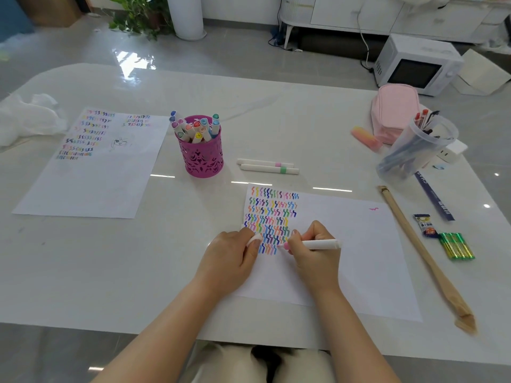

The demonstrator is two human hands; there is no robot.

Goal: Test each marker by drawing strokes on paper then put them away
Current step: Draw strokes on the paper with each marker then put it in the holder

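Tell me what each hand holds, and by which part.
Right hand grips a white marker low on its barrel, beside the pink tip. Left hand pinches what looks like its white cap.

Marker (322,244) in right hand (311,258) on paper (359,258)

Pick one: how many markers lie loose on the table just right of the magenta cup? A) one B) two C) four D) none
B: a pink-banded marker and a green-banded marker lie side by side right of the magenta cup; a third marker is held in the right hand over the paper, what looks like its cap in the left hand.
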